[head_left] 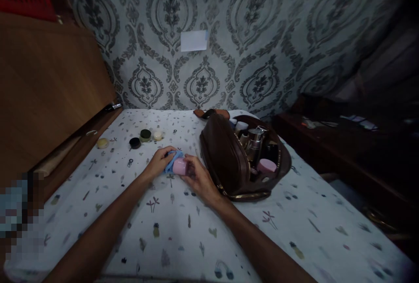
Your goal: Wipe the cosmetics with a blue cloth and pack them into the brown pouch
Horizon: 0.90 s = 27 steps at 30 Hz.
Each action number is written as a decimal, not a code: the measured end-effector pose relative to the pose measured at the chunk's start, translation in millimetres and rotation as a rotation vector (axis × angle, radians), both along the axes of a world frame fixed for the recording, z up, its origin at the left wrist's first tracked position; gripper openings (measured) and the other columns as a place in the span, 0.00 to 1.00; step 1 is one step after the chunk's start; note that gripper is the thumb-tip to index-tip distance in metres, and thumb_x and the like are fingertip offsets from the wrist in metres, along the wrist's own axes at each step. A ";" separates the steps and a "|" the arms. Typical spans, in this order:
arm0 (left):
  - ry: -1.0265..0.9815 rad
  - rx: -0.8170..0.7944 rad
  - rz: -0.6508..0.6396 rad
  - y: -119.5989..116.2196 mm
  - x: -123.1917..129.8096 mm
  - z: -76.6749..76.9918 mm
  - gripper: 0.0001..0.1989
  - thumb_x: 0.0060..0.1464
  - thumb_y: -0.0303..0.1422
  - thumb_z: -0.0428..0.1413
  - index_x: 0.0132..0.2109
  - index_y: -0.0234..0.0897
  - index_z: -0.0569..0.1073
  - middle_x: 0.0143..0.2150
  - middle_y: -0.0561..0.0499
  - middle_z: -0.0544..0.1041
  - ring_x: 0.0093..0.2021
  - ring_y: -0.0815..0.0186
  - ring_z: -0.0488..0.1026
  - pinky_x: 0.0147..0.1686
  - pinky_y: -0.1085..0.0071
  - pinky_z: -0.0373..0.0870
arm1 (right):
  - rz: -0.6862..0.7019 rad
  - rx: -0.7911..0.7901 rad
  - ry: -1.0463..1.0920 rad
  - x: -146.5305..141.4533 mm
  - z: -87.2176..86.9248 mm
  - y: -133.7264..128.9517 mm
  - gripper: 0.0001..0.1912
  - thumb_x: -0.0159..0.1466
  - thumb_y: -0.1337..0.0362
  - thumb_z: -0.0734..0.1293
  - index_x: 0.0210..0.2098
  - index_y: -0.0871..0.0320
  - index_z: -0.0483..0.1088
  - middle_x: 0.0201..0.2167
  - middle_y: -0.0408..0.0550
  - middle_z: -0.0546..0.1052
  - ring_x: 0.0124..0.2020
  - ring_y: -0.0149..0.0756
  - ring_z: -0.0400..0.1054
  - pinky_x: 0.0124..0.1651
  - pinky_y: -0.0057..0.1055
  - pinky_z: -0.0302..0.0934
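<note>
Between my hands is a small pink jar (180, 167), lying on its side just above the printed cloth. My right hand (199, 177) grips its right end with thumb and fingers. In my left hand (161, 160) a blue cloth (170, 162) is bunched against the jar's left end. Close to my right hand stands a dark brown toiletry bag (222, 156), unzipped. Inside it are bottles, a pink-lidded jar (267, 166) and a clear bottle with a silver top (254, 139).
Small round pots, a black one (135, 143), a dark green one (145, 135), a cream one (158, 136) and a yellowish one (102, 143), sit at the back left. A wooden panel (49, 86) borders the left side. Patterned wallpaper (203, 82) rises behind.
</note>
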<state>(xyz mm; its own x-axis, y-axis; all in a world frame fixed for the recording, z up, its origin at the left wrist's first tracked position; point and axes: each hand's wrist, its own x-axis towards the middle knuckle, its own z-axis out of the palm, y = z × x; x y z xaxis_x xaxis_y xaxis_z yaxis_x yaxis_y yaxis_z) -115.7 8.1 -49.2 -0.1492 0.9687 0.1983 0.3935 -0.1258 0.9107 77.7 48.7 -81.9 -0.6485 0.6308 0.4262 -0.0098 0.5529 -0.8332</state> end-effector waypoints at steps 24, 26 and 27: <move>-0.604 -0.299 -0.124 -7.9 17.8 -4.7 0.25 0.44 0.52 0.65 0.39 0.38 0.68 0.27 0.52 0.78 0.25 0.63 0.76 0.23 0.71 0.70 | -0.261 -0.277 0.304 -8.5 3.0 1.5 0.28 0.58 0.58 0.72 0.53 0.54 0.59 0.52 0.53 0.70 0.51 0.42 0.69 0.55 0.41 0.67; -0.603 -0.273 -0.080 -8.9 23.4 -3.3 0.26 0.42 0.51 0.66 0.38 0.38 0.67 0.25 0.53 0.77 0.24 0.63 0.75 0.23 0.72 0.70 | -0.298 -0.224 0.274 -7.6 0.3 2.5 0.28 0.58 0.59 0.73 0.53 0.54 0.59 0.53 0.53 0.69 0.51 0.42 0.68 0.55 0.41 0.67; -0.598 -0.248 -0.053 -9.3 25.6 -2.3 0.26 0.41 0.51 0.67 0.37 0.38 0.67 0.24 0.55 0.75 0.23 0.65 0.74 0.22 0.73 0.68 | -0.307 -0.202 0.265 -7.2 -1.3 2.8 0.28 0.58 0.60 0.72 0.54 0.54 0.60 0.53 0.53 0.68 0.51 0.42 0.68 0.54 0.41 0.67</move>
